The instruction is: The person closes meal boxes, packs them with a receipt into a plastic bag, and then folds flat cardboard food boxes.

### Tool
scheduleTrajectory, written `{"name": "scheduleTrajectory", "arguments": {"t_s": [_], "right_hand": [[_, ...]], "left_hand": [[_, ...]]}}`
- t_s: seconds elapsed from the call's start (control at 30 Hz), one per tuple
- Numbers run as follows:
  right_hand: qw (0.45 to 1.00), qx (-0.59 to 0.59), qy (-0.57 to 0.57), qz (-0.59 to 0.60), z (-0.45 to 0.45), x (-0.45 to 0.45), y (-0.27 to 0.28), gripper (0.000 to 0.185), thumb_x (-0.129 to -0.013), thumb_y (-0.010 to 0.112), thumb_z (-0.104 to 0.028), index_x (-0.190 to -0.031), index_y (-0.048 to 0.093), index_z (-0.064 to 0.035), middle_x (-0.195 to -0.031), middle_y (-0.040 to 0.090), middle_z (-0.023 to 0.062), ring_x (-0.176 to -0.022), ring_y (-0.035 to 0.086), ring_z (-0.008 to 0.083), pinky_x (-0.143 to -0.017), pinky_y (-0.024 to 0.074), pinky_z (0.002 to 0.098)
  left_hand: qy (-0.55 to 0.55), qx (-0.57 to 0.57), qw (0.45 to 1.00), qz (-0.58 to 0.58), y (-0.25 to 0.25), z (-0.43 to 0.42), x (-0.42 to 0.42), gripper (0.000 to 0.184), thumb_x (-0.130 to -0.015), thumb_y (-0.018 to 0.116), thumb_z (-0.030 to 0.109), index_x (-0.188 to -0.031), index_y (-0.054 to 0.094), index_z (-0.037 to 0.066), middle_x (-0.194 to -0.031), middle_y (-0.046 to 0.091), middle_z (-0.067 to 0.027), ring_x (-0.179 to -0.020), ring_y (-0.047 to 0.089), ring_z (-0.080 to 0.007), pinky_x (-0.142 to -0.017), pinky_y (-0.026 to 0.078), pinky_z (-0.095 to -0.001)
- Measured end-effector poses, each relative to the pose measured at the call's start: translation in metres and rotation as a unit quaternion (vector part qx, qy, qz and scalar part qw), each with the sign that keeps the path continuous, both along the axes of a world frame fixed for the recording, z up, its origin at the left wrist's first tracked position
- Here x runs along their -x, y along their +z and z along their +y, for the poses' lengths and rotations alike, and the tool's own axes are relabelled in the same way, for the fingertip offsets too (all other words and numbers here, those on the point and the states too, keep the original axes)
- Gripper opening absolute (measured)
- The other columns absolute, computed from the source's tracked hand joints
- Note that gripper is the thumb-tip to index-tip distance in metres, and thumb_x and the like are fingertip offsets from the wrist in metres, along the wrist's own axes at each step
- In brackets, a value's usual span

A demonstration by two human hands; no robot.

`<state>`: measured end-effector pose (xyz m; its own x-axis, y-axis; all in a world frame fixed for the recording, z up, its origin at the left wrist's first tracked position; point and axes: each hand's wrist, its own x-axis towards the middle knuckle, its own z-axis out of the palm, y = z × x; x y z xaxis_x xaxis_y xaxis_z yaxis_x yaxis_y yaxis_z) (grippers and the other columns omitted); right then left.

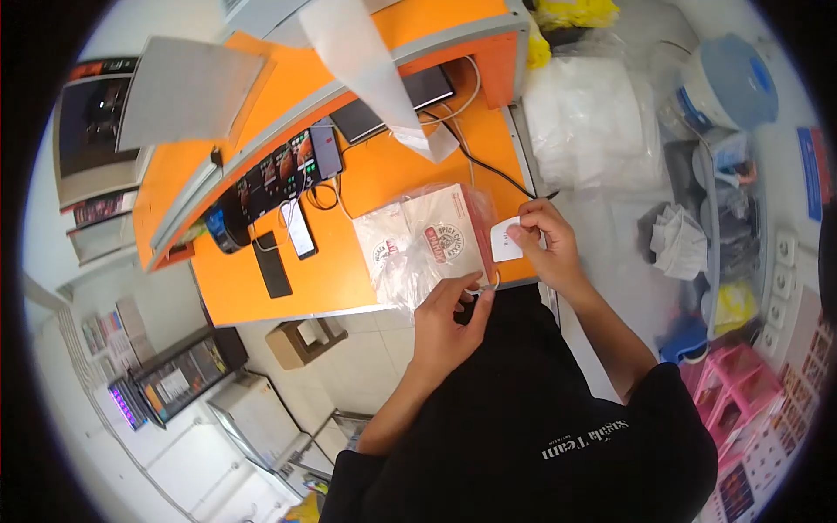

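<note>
A white and red printed food box [423, 228], wrapped in a clear plastic bag [405, 283], lies at the front of the orange counter. My right hand [547, 244] pinches a small white card [504, 241] with printing on it, just right of the box. At the box's near edge, my left hand [449, 327] has its fingers curled with thumb and fingertips close together. A thin pale loop shows by those fingertips; what they grip, if anything, I cannot make out.
Several phones [301, 157] lean in a row along the orange counter [336, 283], with cables among them. A white phone [301, 228] and a black one [272, 264] lie at left. A paper strip [370, 70] hangs overhead. Plastic bags [593, 122] are stacked at right.
</note>
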<state>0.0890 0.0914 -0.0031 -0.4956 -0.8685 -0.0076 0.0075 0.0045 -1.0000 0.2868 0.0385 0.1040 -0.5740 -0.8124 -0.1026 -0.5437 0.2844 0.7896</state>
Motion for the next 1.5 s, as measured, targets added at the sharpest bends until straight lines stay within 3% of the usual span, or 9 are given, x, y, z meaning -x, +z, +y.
{"name": "scheduleTrajectory", "arguments": {"t_s": [0.23, 0.37, 0.53, 0.63, 1.03, 1.2, 1.33, 1.37, 1.5], "right_hand": [[0.973, 0.074, 0.076, 0.206, -0.041, -0.046, -0.033, 0.022, -0.082, 0.087, -0.017, -0.086, 0.069, -0.0052, -0.104, 0.058, 0.0092, -0.096, 0.059, 0.0288, -0.085, 0.0495, 0.0392], [0.961, 0.086, 0.063, 0.256, -0.044, -0.049, -0.046, 0.034, -0.076, 0.091, -0.024, -0.090, 0.066, -0.0062, -0.112, 0.053, 0.0145, -0.101, 0.057, 0.0323, -0.086, 0.0493, 0.0412], [0.967, 0.087, 0.019, 0.240, -0.055, -0.039, -0.051, 0.089, -0.064, 0.100, -0.032, -0.126, 0.044, -0.0010, -0.122, 0.042, 0.0193, -0.108, 0.053, 0.0350, -0.093, 0.0472, 0.0436], [0.977, -0.011, 0.107, 0.183, -0.066, -0.030, -0.049, 0.109, -0.063, 0.101, -0.039, -0.134, 0.029, 0.0012, -0.123, 0.039, 0.0185, -0.113, 0.051, 0.0368, -0.098, 0.0455, 0.0448], [0.961, 0.010, 0.136, 0.240, -0.099, -0.019, -0.034, 0.107, -0.064, 0.099, -0.045, -0.140, 0.038, -0.0012, -0.132, 0.048, 0.0205, -0.126, 0.050, 0.0395, -0.107, 0.0420, 0.0495], [0.936, 0.057, 0.066, 0.342, -0.099, -0.027, -0.034, 0.085, -0.076, 0.093, -0.039, -0.135, 0.046, 0.0014, -0.132, 0.051, 0.0225, -0.125, 0.048, 0.0403, -0.108, 0.0379, 0.0511], [0.903, 0.182, 0.095, 0.378, -0.107, -0.037, -0.009, 0.071, -0.086, 0.086, -0.032, -0.135, 0.047, 0.0006, -0.133, 0.051, 0.0220, -0.126, 0.046, 0.0408, -0.109, 0.0351, 0.0511], [0.899, 0.194, 0.119, 0.373, -0.106, -0.038, 0.005, 0.068, -0.089, 0.084, -0.032, -0.136, 0.046, -0.0001, -0.134, 0.051, 0.0200, -0.128, 0.046, 0.0380, -0.109, 0.0354, 0.0486], [0.921, 0.175, 0.187, 0.294, -0.116, -0.025, 0.040, 0.062, -0.095, 0.078, -0.030, -0.139, 0.046, 0.0006, -0.137, 0.051, 0.0160, -0.126, 0.049, 0.0296, -0.106, 0.0396, 0.0438]], "left_hand": [[0.039, 0.183, 0.982, 0.036, -0.039, 0.034, -0.025, 0.048, -0.090, 0.076, 0.011, -0.135, 0.064, 0.002, -0.138, 0.063, -0.0188, -0.131, 0.060, -0.0368, -0.108, 0.049, -0.0463], [-0.071, 0.169, 0.975, -0.130, -0.080, 0.034, -0.028, 0.067, -0.095, 0.071, 0.026, -0.154, 0.049, 0.005, -0.158, 0.047, -0.0189, -0.149, 0.043, -0.0365, -0.122, 0.033, -0.0517], [-0.046, 0.188, 0.971, -0.140, -0.100, 0.044, -0.039, 0.066, -0.093, 0.073, 0.028, -0.151, 0.051, 0.006, -0.159, 0.047, -0.0171, -0.147, 0.044, -0.0359, -0.120, 0.035, -0.0520], [-0.028, 0.199, 0.968, -0.148, -0.094, 0.044, -0.030, 0.065, -0.092, 0.075, 0.033, -0.147, 0.054, 0.005, -0.159, 0.047, -0.0167, -0.144, 0.047, -0.0363, -0.119, 0.036, -0.0515], [-0.029, 0.195, 0.971, -0.137, -0.086, 0.041, -0.028, 0.062, -0.089, 0.079, 0.033, -0.141, 0.057, 0.008, -0.159, 0.048, -0.0117, -0.143, 0.046, -0.0352, -0.119, 0.036, -0.0508], [-0.018, 0.177, 0.978, -0.108, -0.076, 0.047, -0.038, 0.059, -0.091, 0.077, 0.031, -0.142, 0.056, 0.008, -0.161, 0.046, -0.0110, -0.149, 0.042, -0.0315, -0.123, 0.033, -0.0513], [0.104, 0.234, 0.966, -0.034, -0.078, 0.079, -0.064, 0.053, -0.086, 0.080, 0.017, -0.135, 0.063, 0.008, -0.145, 0.061, -0.0102, -0.141, 0.053, -0.0324, -0.120, 0.039, -0.0510], [0.171, 0.257, 0.951, -0.003, -0.070, 0.083, -0.074, 0.046, -0.081, 0.078, 0.010, -0.126, 0.067, 0.007, -0.129, 0.068, -0.0110, -0.130, 0.060, -0.0328, -0.116, 0.044, -0.0488], [0.475, 0.212, 0.854, 0.018, -0.105, 0.113, -0.145, 0.030, -0.088, 0.075, 0.015, -0.115, 0.069, 0.004, -0.102, 0.070, -0.0172, -0.092, 0.067, -0.0368, -0.084, 0.054, -0.0467]]}}
